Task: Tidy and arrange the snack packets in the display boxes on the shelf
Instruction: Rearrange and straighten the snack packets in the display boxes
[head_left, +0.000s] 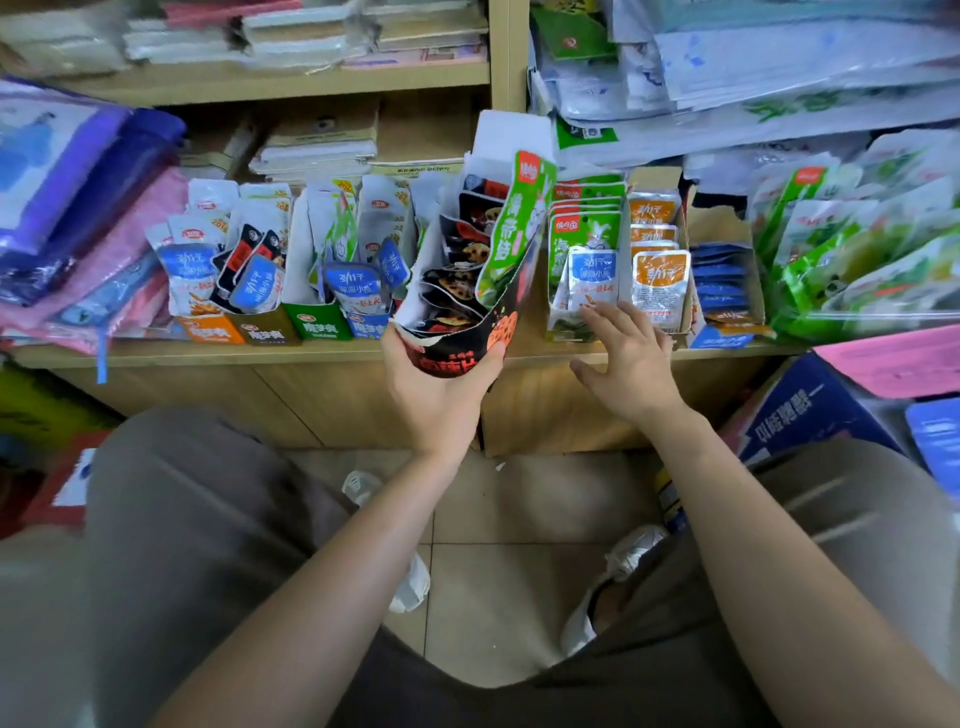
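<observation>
Currently my left grip (441, 395) is clasped round the low front end of the black display box (501, 327), thumb on one side wall and fingers on the other. It holds the box lifted and tilted just off the front edge of the shelf (208, 356), in the gap between the row of boxes on the left and the green display box (561, 332) on the right. Dark snack packets (457, 280) stand overlapped inside it, and one tall green packet (511, 228) leans along its right wall. My right grip (628, 358) is released, fingers spread and holding nothing, its fingertips close to a white-and-blue packet (592, 280) at the front of the green box; whether they touch it I cannot tell. I judge the black box to be thin card, light but soft-walled, so a hard squeeze would buckle it and more tilt could spill the slippery foil packets. Better to support it under the base near the front corners, and to take each packet by its sealed top edge.
</observation>
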